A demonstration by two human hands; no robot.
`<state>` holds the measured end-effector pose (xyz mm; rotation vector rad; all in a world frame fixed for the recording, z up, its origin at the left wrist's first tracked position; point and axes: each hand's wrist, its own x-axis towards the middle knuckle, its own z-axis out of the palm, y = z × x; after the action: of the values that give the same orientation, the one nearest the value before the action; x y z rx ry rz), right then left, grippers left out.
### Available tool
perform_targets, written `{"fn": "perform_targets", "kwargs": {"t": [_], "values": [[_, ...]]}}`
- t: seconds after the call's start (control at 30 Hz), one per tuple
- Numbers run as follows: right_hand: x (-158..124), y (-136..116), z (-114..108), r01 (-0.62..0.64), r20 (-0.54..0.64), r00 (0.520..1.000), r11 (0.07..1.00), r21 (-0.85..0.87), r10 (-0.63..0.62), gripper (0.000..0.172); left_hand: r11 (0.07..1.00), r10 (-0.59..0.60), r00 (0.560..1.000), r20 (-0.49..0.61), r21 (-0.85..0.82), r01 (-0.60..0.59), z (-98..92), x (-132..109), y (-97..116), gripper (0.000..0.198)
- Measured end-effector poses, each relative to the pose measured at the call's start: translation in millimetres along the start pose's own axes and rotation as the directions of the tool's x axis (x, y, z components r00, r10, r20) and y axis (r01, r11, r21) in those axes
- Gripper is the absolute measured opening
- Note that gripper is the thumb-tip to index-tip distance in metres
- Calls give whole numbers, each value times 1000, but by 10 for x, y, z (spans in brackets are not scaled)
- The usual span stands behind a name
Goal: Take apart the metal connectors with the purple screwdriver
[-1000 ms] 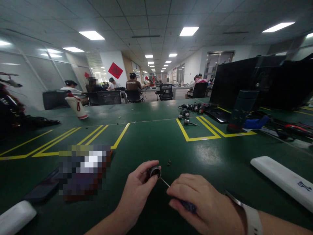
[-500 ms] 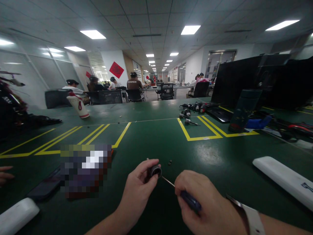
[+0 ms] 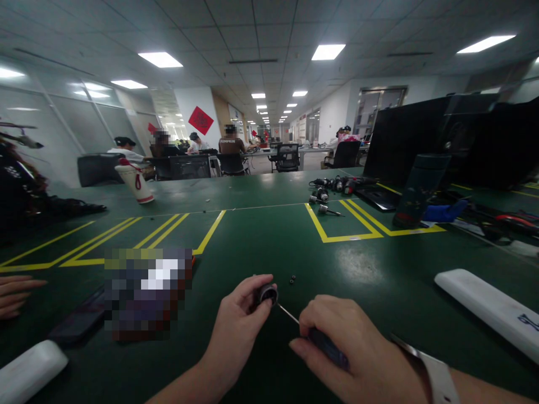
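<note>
Between the thumb and fingers of my left hand (image 3: 238, 328) is a small round dark metal part (image 3: 268, 293), its open end facing me. My right hand (image 3: 343, 342) holds a screwdriver (image 3: 328, 347) with a dark blue handle. The thin shaft points up and left, its end at the part's rim; whether the tip is inside, I cannot tell. My right thumb stands away from the handle, while the fingers stay curled over it. A couple of tiny dark pieces (image 3: 292, 279) lie on the green table just beyond my hands.
At the left edge another person's hand (image 3: 17, 294) rests near a dark phone (image 3: 78, 320) and a blurred-out object (image 3: 147, 294). White cases (image 3: 484, 308) lie at both sides. Several metal parts (image 3: 323, 195), a dark bottle (image 3: 423, 188) and a cup (image 3: 135, 182) stand farther back.
My right thumb has lifted off the screwdriver handle and the grip has loosened. The other person's hand at the left has come further into view. My left hand is nearly still.
</note>
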<state>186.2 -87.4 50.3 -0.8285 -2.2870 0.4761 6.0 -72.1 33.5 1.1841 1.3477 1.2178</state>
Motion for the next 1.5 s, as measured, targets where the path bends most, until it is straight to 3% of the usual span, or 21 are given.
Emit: {"fn": "perform_targets", "kwargs": {"t": [0.2, 0.9, 1.2, 1.37, 1.43, 1.5], "values": [[-17, 10, 22, 21, -82, 996, 1000, -13, -22, 10, 999, -9, 1000, 8, -49, 9, 14, -13, 3, 33], [-7, 19, 2, 55, 19, 998, 998, -17, -54, 10, 997, -10, 999, 30, -74, 12, -7, -4, -22, 30], [-33, 46, 41, 82, -51, 995, 996, 28, -81, 11, 997, -51, 999, 17, -61, 52, -1, -6, -8, 26], [-18, 148, -47, -27, -292, 953, 982, 185, 81, 9, 995, -75, 997, 35, -65, 77, -14, 8, -11, 28], [44, 256, -91, -136, -299, 930, 956, 261, 214, 13, 992, -95, 994, 45, -81, 99, -19, 21, -18, 28], [121, 383, -116, -263, -227, 912, 913, 312, 341, 14, 990, -107, 993, 53, -88, 111, -25, 33, -25, 27]]}}
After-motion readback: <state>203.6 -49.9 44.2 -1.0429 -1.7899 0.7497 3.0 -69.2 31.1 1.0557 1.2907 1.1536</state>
